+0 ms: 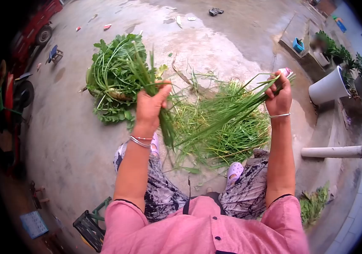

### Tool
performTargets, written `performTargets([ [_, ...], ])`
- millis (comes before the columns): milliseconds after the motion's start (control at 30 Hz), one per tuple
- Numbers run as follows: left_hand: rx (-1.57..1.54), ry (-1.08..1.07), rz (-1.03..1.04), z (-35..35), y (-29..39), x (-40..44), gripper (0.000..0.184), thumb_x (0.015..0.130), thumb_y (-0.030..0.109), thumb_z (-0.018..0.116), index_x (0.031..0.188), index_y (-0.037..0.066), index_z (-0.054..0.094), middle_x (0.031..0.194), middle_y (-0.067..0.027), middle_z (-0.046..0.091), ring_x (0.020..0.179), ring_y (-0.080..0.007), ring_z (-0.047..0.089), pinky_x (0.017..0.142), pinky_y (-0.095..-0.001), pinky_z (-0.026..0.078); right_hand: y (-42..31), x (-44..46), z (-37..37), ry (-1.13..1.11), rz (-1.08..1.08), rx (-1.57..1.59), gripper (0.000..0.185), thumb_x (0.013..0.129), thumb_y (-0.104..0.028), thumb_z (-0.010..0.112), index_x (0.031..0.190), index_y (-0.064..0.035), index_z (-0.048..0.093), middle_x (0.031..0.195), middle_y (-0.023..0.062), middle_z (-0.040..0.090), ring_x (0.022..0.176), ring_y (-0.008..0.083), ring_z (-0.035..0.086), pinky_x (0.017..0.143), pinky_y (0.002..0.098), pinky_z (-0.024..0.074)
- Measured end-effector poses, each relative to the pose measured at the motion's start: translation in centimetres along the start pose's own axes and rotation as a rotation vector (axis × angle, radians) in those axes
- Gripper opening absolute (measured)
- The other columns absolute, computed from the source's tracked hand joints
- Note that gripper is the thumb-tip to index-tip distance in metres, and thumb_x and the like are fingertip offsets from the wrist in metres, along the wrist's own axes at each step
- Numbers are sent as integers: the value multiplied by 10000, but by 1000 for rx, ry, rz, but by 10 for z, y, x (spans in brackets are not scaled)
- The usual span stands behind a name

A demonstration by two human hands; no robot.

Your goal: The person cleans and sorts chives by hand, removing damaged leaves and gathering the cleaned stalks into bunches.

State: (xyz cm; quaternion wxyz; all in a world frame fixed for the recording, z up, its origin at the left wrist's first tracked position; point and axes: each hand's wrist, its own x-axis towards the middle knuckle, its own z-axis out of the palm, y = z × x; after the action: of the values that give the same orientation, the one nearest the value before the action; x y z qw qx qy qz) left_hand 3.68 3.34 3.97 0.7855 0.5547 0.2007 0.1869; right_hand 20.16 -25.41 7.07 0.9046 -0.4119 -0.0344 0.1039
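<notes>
My left hand (150, 106) is closed round a small bunch of long green chives (168, 131), whose blades stick out above and below the fist. In my right hand (279, 95) is a second bunch of chives (232, 112), gripped near the pale stem ends. Its blades slant down to the left, over a loose pile of chives (244, 142) on the concrete ground. Yellowish trimmed bits (189, 116) lie scattered at the left of that pile. Just beyond my left hand is a heap of leafy greens (113, 63).
A white bucket (328, 86) lies tilted at the right, near potted plants (337, 53) and a white pipe (332, 152). Wilted leaves (314, 204) lie at lower right. A folding stool (90, 226) is at lower left. Red vehicles (33, 25) stand along the left.
</notes>
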Motion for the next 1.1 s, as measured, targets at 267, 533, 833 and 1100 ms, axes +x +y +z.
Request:
performTargets([
  [267,184,27,20,-22,3,2,226,774,105,666,971,13,608,711,32,551,473,-26,411,426,-149,316,-42,2,-18,-143,-85,230,164,886,-178,437,851,-35,507,750,19,455,550,79,324,421,206,261],
  [533,244,-250,-162,7,-15,-12,175,799,145,647,922,36,585,711,23,573,478,-18,437,408,-155,353,-33,1,-12,-344,107,403,144,879,-168,451,842,-36,497,707,6,388,546,84,291,420,214,259],
  [833,104,-415,-293,42,-23,-24,189,786,164,665,917,33,630,702,37,579,477,-15,434,416,-155,352,-14,-5,4,-369,163,329,143,893,-183,441,864,-53,491,742,8,418,567,79,314,430,204,259],
  [1100,205,-508,-244,55,-30,-31,275,696,120,736,912,24,594,816,-6,617,600,-20,508,462,-174,393,-3,-14,23,-255,130,236,158,902,-192,428,860,-54,492,736,1,422,533,65,322,411,195,261],
])
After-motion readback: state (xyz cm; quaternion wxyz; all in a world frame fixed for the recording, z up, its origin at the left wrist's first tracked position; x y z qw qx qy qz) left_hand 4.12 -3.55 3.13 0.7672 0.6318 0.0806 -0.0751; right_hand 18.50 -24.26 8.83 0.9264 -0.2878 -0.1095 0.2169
